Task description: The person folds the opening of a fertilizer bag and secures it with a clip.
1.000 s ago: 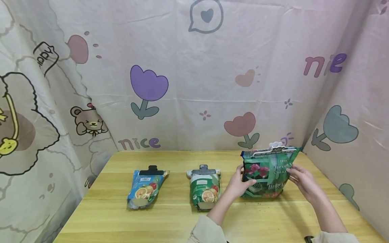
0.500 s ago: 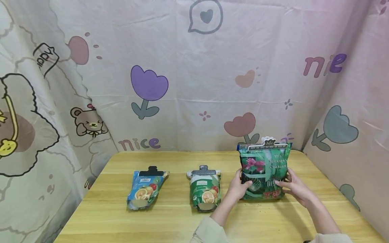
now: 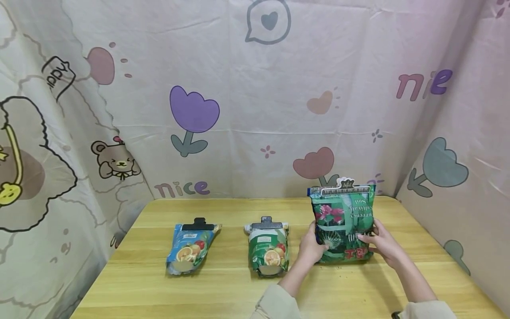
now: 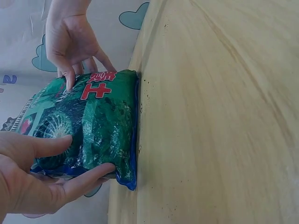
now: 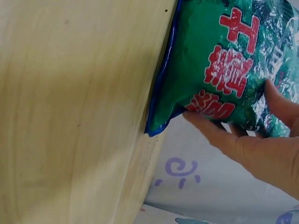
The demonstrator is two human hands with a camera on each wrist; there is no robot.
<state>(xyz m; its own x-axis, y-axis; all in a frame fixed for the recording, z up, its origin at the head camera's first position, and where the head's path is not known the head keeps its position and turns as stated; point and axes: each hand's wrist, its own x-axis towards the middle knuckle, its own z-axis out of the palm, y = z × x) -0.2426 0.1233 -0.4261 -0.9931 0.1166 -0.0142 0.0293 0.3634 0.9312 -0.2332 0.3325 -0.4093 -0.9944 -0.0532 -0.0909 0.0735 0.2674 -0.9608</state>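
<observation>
A plump green bag of potting soil [image 3: 345, 230] stands on the right of the table, its print upside down. Across its top edge sits a white-edged clip [image 3: 345, 191]. My left hand [image 3: 312, 246] grips the bag's left side, thumb on the front; its other fingers are hidden behind in the head view. On the opposite side my right hand [image 3: 385, 243] holds it, thumb in front and fingers round the edge. In the right wrist view, the bag's blue bottom seam [image 5: 163, 74] lies right at the tabletop.
Two smaller clipped bags lie to the left: a blue one [image 3: 189, 252] with a black clip [image 3: 198, 226] and a green one [image 3: 268, 248] with a grey clip [image 3: 266, 226]. Dark crumbs dot the wooden table [image 3: 223, 297]. A patterned cloth [image 3: 247, 102] hangs behind.
The green soil bag has turned to face front more squarely and shifted slightly left, both hands still holding it. My right thumb has moved inward over its front. The smaller bags stay put.
</observation>
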